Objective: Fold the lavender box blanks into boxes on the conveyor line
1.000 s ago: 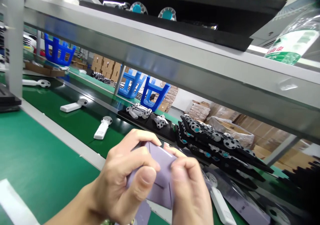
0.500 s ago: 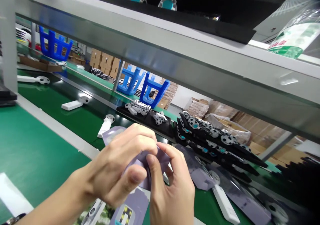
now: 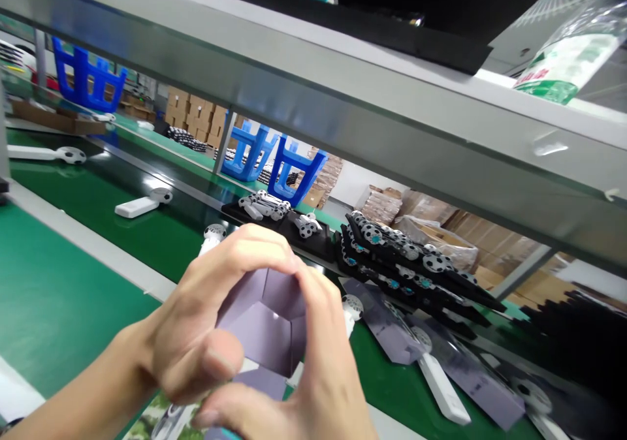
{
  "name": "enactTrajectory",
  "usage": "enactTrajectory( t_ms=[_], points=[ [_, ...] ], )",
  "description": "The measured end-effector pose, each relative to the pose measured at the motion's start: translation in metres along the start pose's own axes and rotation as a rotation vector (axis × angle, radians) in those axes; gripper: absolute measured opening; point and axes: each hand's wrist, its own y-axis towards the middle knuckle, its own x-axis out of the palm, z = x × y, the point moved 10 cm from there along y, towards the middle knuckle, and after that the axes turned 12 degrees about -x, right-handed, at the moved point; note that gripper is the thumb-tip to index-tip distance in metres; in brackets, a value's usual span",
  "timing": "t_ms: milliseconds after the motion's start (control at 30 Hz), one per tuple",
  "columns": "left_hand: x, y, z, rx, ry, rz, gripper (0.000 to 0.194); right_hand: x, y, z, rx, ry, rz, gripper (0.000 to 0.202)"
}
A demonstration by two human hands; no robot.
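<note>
**Lilac carton held open between two hands above the green bench**

A small lilac carton (image 3: 264,326) is held low in the middle of the view, just above the green bench (image 3: 59,296), with its open end turned toward the camera so that the folded inner flaps are seen. The left hand (image 3: 196,335) is wrapped round the carton's left side: its fingers are curled over the top edge and its thumb is pressed against the near face. The right hand (image 3: 313,375) is closed on the right side, fingers laid down the wall and thumb tucked beneath. Both hands are thus clamped on the carton.

Under the hands a printed card (image 3: 161,420) is partly seen. To the right, flat lilac sleeves (image 3: 392,335) and a white handheld fan (image 3: 438,388) lie on the bench. Behind them, black trays (image 3: 421,277) loaded with football-patterned fan heads are stacked. More white fans (image 3: 140,205) lie on the belt to the left.
</note>
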Motion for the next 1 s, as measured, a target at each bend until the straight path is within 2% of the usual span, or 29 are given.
enactTrajectory(
  t_ms=[67,133,200,267,300,367,433,467,533,633,733,800,833,900,967,1000],
  points=[
    [0.004,-0.001,0.002,0.041,0.083,-0.002,0.047,-0.002,0.0,0.0,-0.089,-0.096,-0.046,0.068],
    [0.008,0.001,0.003,0.063,0.242,0.016,0.035,-0.009,-0.002,0.017,-0.09,-0.304,-0.064,0.069],
    [0.008,0.007,-0.01,-0.05,0.372,0.039,0.027,-0.014,-0.011,0.053,0.064,-0.487,-0.124,0.075],
    [0.01,0.01,-0.04,-0.284,0.452,-0.025,0.02,-0.009,-0.03,0.092,0.268,-0.533,-0.234,0.079],
    [0.012,0.007,-0.06,-0.426,0.493,-0.097,0.025,-0.001,-0.042,0.108,0.359,-0.498,-0.306,0.075],
    [0.018,-0.013,-0.105,-0.699,0.604,-0.307,0.036,0.025,-0.065,0.123,0.461,-0.409,-0.467,0.052],
    [0.02,-0.047,-0.147,-0.938,0.735,-0.545,0.03,0.053,-0.087,0.126,0.534,-0.349,-0.646,0.028],
    [0.019,-0.066,-0.165,-1.036,0.788,-0.651,0.026,0.066,-0.096,0.125,0.566,-0.328,-0.726,0.023],
    [0.016,-0.098,-0.191,-1.173,0.845,-0.806,0.034,0.085,-0.109,0.122,0.621,-0.306,-0.857,0.032],
    [0.018,-0.122,-0.207,-1.26,0.855,-0.905,0.046,0.094,-0.117,0.123,0.686,-0.309,-0.947,0.037],
    [0.023,-0.12,-0.203,-1.257,0.835,-0.906,0.051,0.085,-0.111,0.128,0.699,-0.311,-0.874,0.023],
    [0.025,-0.111,-0.195,-1.241,0.806,-0.871,0.053,0.072,-0.1,0.13,0.685,-0.272,-0.738,0.009],
    [0.025,-0.104,-0.191,-1.232,0.786,-0.84,0.057,0.063,-0.093,0.13,0.674,-0.232,-0.644,0.003],
    [0.021,-0.087,-0.181,-1.207,0.732,-0.726,0.073,0.038,-0.075,0.127,0.656,-0.112,-0.406,0.015],
    [0.014,-0.064,-0.166,-1.164,0.64,-0.563,0.088,0.003,-0.057,0.121,0.634,0.006,-0.12,0.028],
    [0.013,-0.053,-0.155,-1.129,0.568,-0.499,0.089,-0.018,-0.05,0.117,0.618,0.04,0.033,0.035]
  ],
)
